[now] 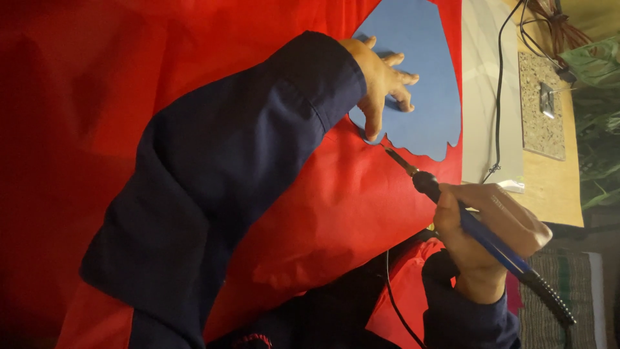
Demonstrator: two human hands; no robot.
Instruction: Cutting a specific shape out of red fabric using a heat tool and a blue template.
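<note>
My left hand [382,81] presses flat, fingers spread, on a blue paper template [423,77] with a scalloped lower edge, which lies on red fabric [97,97]. The dark blue sleeve [219,174] of my left arm crosses the middle of the view. My right hand [491,232] grips a blue-handled soldering iron [481,234] like a pen. Its metal tip [392,154] touches the red fabric right at the template's lower edge, just below my left thumb.
A pale board [481,97] lies under the fabric at right, on a wooden table [555,187]. A black cable [498,84] runs down it. A speckled stone tile [541,106], green leaves [597,116] and a striped woven mat [562,271] are at right.
</note>
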